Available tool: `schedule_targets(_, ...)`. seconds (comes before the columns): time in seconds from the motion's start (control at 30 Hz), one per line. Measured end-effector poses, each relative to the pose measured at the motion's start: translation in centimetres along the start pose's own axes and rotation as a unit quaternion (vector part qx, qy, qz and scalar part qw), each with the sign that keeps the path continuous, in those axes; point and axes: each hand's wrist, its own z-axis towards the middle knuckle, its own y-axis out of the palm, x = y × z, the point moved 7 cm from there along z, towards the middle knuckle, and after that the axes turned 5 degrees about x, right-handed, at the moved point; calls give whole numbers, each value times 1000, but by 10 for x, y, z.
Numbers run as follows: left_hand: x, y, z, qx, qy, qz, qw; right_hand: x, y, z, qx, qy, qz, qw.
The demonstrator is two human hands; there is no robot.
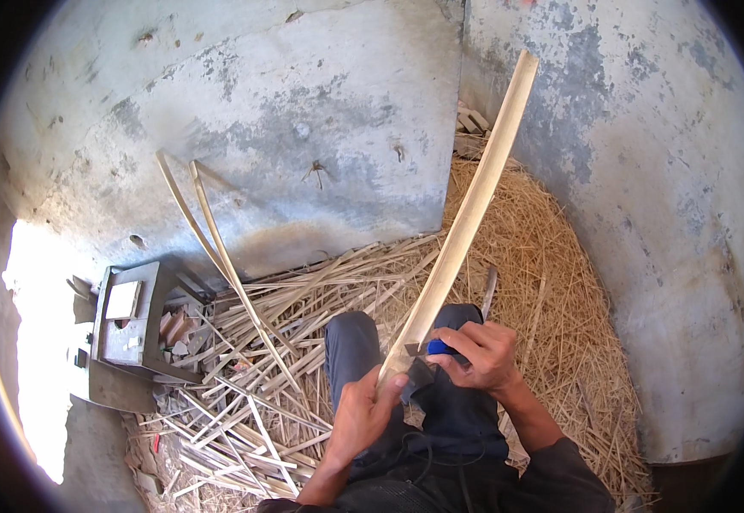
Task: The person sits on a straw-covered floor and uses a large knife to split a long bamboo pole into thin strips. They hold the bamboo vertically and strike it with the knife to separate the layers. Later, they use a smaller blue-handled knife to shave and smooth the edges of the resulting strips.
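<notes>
My left hand (362, 415) is closed round the lower end of a long, pale, slightly hollowed strip (466, 222) that looks like split bamboo. The strip slants up and away to the right, its far end in the air. In my right hand (485, 355), closed fingers grip a small blue-handled blade tool (440, 347). Its short metal blade lies against the strip's face just above my left hand; the exact kind of tool is unclear. A dark pad (419, 380) rests across my lap below the blade, partly hidden by the strip and my hands.
Many thin pale slats (304, 291) lie heaped at the left, with two long strips (218, 239) leaning on the worn wall (304, 103). Curly shavings (552, 282) pile up at the right. A grey stool-like box (145, 321) with odds and ends lies at the left.
</notes>
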Motion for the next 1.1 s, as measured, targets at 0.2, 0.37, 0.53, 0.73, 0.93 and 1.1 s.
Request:
schedule_targets(0.2, -2, -1, 0, 3, 5, -12, 1000, -1, 1, 0, 1, 4, -2, 1000)
schedule_targets(0.37, -13, 0, 0, -14, -7, 5, 1000, 7, -1, -2, 32, 31, 1, 999)
schedule_targets(0.53, -16, 0, -7, -8, -2, -24, 1000, 23, -9, 7, 46, 76, 6, 996)
schedule_targets(0.73, -10, -6, -10, -9, -15, 39, 999, 27, -7, 5, 37, 74, 2, 997)
schedule_targets(0.93, -18, -9, -16, -13, -10, 46, 999, 37, -8, 8, 60, 92, 15, 994)
schedule_targets(1.1, -20, -15, -23, -10, -2, 72, 997, 44, -10, 13, 57, 90, 18, 994)
